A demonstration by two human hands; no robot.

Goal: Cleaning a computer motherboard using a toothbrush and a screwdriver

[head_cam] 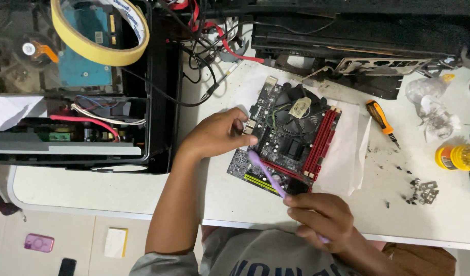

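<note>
The left hand (217, 135) steadied the motherboard (288, 140) on the white desk (245, 197), its grip loose on the edge; the right hand (322, 220) gripped a purple brush (263, 171) firmly. Hard strokes risked snagging fan wires or bending small components

**Two bare hands meet over the bench**

Seen from above, the left hand (217, 135) reaches in from the lower left on a bare forearm that rises steeply from a grey sleeve. The wrist is nearly straight, knuckles up, and the fingers (242, 139) curl forward and downward, their tips pressed at the edge of what lies beneath. The thumb is tucked out of sight. The right hand (322, 217) sits lower and nearer the body, back of the hand upward, its fingers folded into a closed grip around a slim stick. The right wrist appears bent slightly inward, though the frame edge hides the forearm.
</note>
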